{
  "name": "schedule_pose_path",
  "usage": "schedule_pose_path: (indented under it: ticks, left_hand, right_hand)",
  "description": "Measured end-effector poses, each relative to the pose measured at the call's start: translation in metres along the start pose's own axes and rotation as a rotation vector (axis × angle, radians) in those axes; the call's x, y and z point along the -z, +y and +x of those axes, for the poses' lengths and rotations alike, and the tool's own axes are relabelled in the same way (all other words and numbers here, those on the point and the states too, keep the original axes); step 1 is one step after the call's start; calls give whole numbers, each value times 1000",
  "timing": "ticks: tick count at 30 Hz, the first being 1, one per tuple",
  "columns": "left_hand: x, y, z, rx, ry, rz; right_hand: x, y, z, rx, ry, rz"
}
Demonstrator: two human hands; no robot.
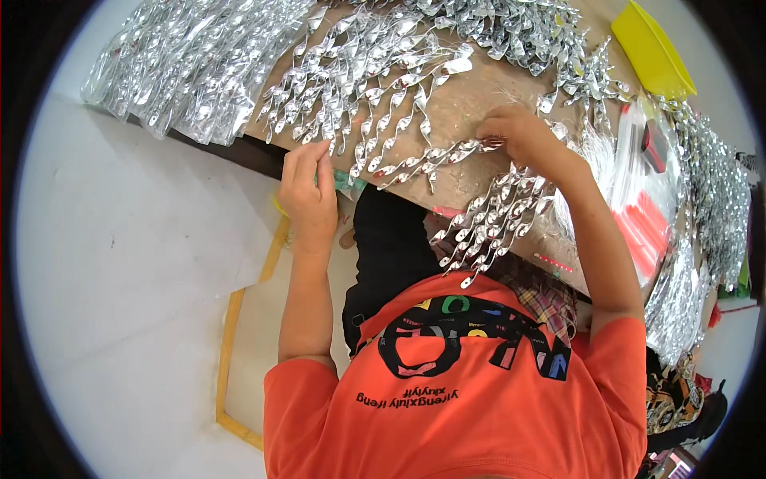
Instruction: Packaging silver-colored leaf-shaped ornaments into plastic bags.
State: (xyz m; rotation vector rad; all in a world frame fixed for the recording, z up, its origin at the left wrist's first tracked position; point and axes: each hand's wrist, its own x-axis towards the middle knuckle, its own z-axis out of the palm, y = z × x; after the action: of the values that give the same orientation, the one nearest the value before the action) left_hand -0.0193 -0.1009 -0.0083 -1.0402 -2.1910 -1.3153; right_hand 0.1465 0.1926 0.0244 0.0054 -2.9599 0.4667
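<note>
My right hand is over the table, fingers closed round the ends of a few shiny silver twisted strips. These strips trail from it to the left. At the table's front edge my left hand is raised, fingers stretched upward and thumb apart, with nothing visible in it. Just beyond its fingertips lie the lower ends of a spread bunch of silver spiral strips. Another bunch of spiral strips hangs over the edge below my right hand. What the right palm covers is hidden.
Packed silver strips overhang the table's left end. A yellow basin stands at the far right. Clear plastic bags with red ends and a dark red-edged block lie right of my forearm. More silver strips hang beyond them.
</note>
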Motion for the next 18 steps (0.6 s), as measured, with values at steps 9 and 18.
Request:
schedule_pose_path:
  ticks: [9,18]
  left_hand:
    - [0,15,-4,-97,-4,258]
    - [-5,40,-10,-218,-126,61]
  right_hand:
    - [-28,-12,95,25,347,-189]
    - [-6,13,66,132,484,-428]
